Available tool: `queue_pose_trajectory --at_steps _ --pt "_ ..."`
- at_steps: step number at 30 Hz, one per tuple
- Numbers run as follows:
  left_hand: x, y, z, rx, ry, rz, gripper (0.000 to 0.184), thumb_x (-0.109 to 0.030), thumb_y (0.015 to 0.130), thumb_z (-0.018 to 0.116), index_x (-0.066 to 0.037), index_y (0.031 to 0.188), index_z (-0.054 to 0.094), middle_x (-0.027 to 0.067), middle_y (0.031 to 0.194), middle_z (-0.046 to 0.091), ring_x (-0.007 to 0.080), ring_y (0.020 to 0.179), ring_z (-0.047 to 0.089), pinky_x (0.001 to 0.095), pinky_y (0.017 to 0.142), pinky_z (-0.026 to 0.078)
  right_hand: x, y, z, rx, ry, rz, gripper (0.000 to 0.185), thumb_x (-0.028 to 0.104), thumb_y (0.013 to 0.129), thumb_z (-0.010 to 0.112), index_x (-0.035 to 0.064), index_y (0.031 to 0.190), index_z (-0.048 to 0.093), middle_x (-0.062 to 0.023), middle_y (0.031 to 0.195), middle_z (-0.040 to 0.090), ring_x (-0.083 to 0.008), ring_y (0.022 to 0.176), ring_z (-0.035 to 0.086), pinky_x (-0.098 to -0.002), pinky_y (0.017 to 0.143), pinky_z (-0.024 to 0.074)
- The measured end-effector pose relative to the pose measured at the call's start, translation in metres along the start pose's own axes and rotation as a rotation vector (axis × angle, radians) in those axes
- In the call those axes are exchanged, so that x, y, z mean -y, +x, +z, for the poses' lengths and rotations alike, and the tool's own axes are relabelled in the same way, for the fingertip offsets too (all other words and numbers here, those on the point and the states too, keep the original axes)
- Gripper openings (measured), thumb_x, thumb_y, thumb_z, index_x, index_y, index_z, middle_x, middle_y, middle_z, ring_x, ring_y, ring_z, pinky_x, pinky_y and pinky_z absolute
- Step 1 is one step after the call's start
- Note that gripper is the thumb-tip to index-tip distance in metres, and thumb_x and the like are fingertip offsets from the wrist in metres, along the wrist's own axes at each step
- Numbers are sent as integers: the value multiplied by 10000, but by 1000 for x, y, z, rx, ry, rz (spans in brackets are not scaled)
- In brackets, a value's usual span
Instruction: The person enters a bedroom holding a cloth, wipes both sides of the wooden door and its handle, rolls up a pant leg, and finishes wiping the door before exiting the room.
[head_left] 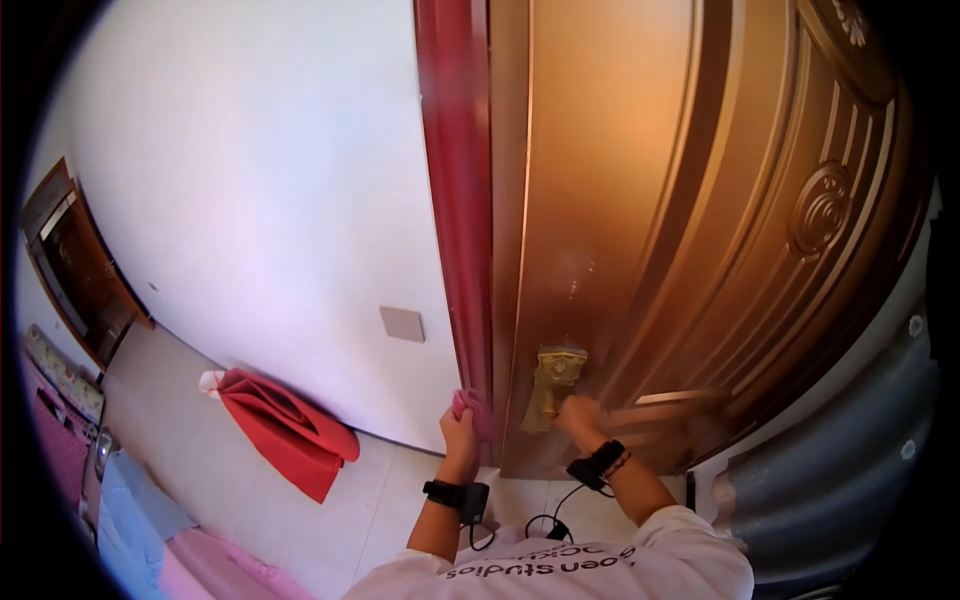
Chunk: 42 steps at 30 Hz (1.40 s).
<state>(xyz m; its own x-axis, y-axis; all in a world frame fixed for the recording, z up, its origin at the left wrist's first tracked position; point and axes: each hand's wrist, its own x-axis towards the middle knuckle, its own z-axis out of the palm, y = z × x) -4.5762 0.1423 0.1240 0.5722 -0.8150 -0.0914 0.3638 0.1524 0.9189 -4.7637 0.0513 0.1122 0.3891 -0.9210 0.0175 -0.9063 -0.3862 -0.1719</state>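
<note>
Gold-coloured, the handle (553, 372) lies near the left edge of the brown door (620, 180), long axis roughly along that edge, with the right hand (584, 421) nearer, curled against its right side, grip too blurred to tell, and the left hand (457, 434) closed on pink cloth (471, 402) beyond that edge.

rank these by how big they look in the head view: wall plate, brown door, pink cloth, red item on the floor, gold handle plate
1. brown door
2. red item
3. gold handle plate
Pink cloth and wall plate are smallest; they look too alike to rank
</note>
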Motion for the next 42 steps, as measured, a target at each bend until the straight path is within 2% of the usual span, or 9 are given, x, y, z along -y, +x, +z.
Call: queue_pose_trajectory --at_steps 8,10,11,15,18,21,30,35,42 --pt "88 73 -52 376 394 94 342 33 727 414 -9 1060 477 24 779 543 105 660 506 213 595 420 -10 14 54 -148 543 136 308 244 540 676 -37 642 601 -167 575 568 -206 510 574 -303 494 442" --pt "80 68 -51 622 451 -415 321 14 704 434 -21 1011 521 83 822 582 165 711 548 270 641 441 -11 14 59 -184 606 137 300 228 538 678 -40 649 599 -163 573 569 -191 515 575 -298 495 441" --pt "143 84 -65 672 513 -165 233 -1 697 455 -20 902 564 75 776 590 173 683 553 281 616 445 -9 13 60 -222 675 128 292 211 536 679 -42 656 598 -159 570 570 -175 519 576 -294 496 441" --pt "142 63 -24 789 409 -205 160 -60 712 464 -32 814 583 73 752 590 172 673 548 279 606 442 -16 24 70 -234 666 226 336 275 503 691 -29 609 593 -186 572 549 -261 513 571 -327 471 441" --pt "131 49 4 743 442 -206 152 -127 730 463 -36 771 576 63 709 573 149 639 527 270 586 431 -20 29 75 -226 474 232 334 275 503 692 -25 610 594 -191 575 547 -256 526 579 -319 476 445" --pt "87 40 29 604 258 -688 192 -182 763 442 -29 719 549 42 674 541 133 611 493 256 558 402 -14 34 68 -282 524 149 353 293 495 693 -20 626 597 -188 583 551 -266 534 577 -325 495 451" --pt "103 60 41 759 181 -652 279 -304 835 373 -76 870 531 20 738 535 112 654 499 248 612 432 -12 30 60 -319 450 178 375 348 540 661 -12 608 578 -178 535 526 -295 499 552 -353 480 433" --pt "188 67 42 689 -164 -599 273 -308 839 388 -73 935 490 23 762 536 110 674 517 247 628 452 -8 25 11 -144 -86 169 355 377 582 593 22 590 585 -144 520 548 -265 488 560 -350 488 450" --pt "160 58 62 673 -71 -776 298 -374 802 440 -101 910 487 8 733 517 128 631 528 291 629 475 -14 24 13 -411 -69 -105 258 318 566 570 66 528 533 -109 511 537 -241 488 546 -333 514 437"
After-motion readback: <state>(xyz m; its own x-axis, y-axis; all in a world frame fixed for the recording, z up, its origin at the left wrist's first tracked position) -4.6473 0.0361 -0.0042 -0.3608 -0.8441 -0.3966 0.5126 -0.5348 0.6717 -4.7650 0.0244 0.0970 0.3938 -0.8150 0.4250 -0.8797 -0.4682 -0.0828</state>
